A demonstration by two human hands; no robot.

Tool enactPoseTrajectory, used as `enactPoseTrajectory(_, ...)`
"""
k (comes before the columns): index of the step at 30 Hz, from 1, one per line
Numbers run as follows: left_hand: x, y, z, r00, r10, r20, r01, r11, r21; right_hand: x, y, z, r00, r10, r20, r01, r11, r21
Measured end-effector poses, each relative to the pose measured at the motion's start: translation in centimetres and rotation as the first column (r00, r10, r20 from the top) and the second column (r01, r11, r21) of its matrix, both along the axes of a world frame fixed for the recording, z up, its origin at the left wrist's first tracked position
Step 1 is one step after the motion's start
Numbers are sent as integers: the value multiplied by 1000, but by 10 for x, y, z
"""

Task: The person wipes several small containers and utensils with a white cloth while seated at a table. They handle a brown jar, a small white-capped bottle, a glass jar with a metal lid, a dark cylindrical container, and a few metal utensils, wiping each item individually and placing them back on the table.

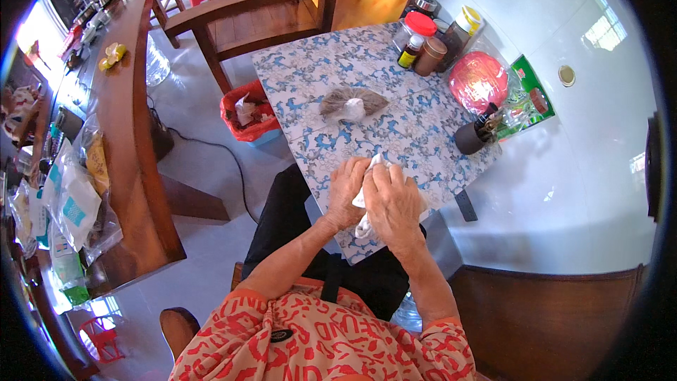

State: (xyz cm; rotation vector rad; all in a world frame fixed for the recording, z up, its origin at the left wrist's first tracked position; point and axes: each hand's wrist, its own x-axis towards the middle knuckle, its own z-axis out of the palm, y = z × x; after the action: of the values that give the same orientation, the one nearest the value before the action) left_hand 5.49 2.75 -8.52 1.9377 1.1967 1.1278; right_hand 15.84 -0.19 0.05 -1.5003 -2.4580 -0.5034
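Note:
Both my hands hold a bunched white cloth (365, 226) over the near edge of a table with a blue and grey floral top (333, 143). My left hand (346, 190) grips its left side, fingers bent around it. My right hand (389, 203) lies over the cloth with curled fingers, covering much of it. Beyond them, on the table, rests a clear plastic bag (353, 106) of brown contents, its top bunched up; what is inside cannot be told.
Jars and bottles (429, 55), a round red wrapped package (478, 82) and a dark holder (468, 138) line the wall side. A red-lined bin (249, 111) stands left of the table, near a wooden chair (259, 0). A wooden counter (129, 169) holds plastic packages.

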Motion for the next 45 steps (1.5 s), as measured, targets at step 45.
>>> enactPoseTrajectory(45, 0, 7, 3, 999, 9, -53, -10, 1000, -3, 51, 27, -29, 697, 49, -716, -160, 983, -88)
